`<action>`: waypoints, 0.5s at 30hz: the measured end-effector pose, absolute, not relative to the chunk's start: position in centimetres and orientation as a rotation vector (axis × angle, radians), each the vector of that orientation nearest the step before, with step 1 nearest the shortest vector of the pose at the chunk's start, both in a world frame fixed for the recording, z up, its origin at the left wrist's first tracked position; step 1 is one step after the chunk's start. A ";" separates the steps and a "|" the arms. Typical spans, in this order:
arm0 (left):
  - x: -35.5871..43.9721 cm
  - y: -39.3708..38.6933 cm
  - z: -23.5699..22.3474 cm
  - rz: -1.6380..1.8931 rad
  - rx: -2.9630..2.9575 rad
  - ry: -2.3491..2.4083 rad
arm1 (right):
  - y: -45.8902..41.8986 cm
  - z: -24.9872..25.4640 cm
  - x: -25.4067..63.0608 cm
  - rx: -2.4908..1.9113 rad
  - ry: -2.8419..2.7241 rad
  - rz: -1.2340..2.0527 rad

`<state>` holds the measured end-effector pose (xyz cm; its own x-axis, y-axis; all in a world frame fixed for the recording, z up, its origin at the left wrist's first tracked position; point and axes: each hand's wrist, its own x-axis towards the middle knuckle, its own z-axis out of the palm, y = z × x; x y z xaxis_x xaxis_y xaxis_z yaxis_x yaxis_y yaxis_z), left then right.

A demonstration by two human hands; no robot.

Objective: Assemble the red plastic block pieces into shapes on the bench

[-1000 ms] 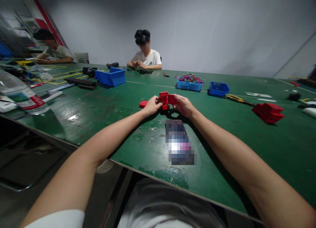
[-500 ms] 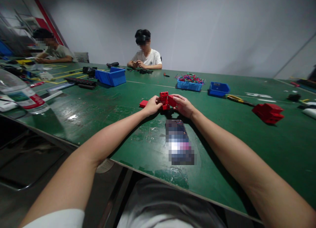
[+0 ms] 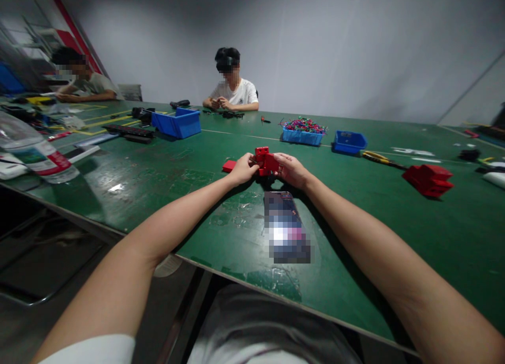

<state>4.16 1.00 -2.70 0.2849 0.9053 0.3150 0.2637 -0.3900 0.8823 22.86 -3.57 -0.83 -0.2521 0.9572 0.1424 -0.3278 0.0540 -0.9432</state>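
My left hand (image 3: 245, 169) is closed on a red block with round holes (image 3: 262, 154), gripping it from the left. From the right, my right hand (image 3: 291, 169) pinches a flat red piece (image 3: 271, 163) against that block; whether the two are joined I cannot tell. A further red piece (image 3: 229, 166) lies on the table just left of my left hand. Something small and dark sits under the block, too shadowed to name. A phone (image 3: 287, 227) with its screen lit lies between my forearms.
On the green table (image 3: 355, 195) stand a blue bin (image 3: 177, 123), a blue tray of coloured wires (image 3: 303, 137) and a smaller blue bin (image 3: 349, 142). Pliers (image 3: 382, 160) and red parts (image 3: 428, 181) lie right. A plastic bottle (image 3: 35, 153) stands left. Across sits a person (image 3: 235, 90).
My right hand has brought the flat red piece leftward against the block, closing the gap between them. My left hand stays where it was.
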 end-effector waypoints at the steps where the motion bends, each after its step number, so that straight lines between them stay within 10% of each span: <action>1: 4.2 1.0 -2.7 1.119 1.828 1.051 | -3.6 -0.8 22.9 -0.756 -1.219 1.459; 15: 4.0 0.8 -2.6 1.117 1.844 1.004 | -3.7 -0.7 22.7 -0.794 -1.369 1.343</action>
<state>4.05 0.82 -2.59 0.3132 0.8886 0.3352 0.2394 -0.4154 0.8776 22.69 -3.74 -0.74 -0.2670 0.9405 0.2102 -0.1919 0.1618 -0.9680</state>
